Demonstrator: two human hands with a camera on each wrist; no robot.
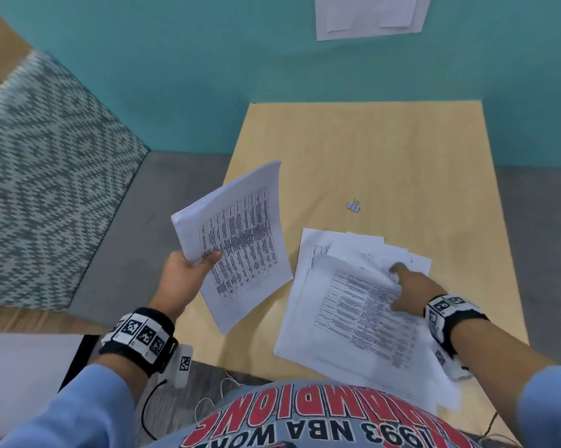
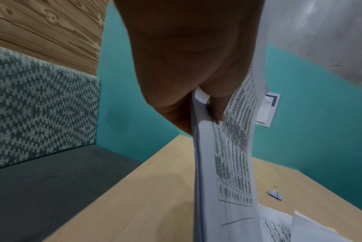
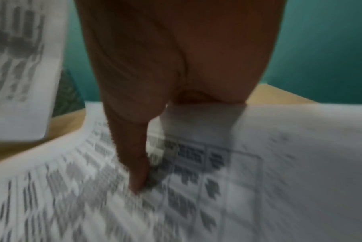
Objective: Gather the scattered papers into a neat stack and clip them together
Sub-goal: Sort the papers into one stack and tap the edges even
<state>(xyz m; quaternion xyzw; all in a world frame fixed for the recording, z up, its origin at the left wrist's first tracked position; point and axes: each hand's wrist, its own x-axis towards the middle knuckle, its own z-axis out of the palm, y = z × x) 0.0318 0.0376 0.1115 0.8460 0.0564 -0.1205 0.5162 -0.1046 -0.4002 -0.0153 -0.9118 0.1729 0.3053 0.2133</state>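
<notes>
my left hand [image 1: 182, 276] pinches a gathered stack of papers [image 1: 237, 244] at its lower corner, thumb on the printed face, holding it tilted above the counter's [image 1: 402, 150] left edge. my right hand [image 1: 411, 291] lies on the loose papers [image 1: 347, 305] fanned on the counter's near right part, fingers out and thumb pressing a lifted sheet. the binder clip [image 1: 354, 205] sits alone beyond them, apart from both piles.

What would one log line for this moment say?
left hand: holds stack | right hand: on loose papers | clip: untouched on table
</notes>
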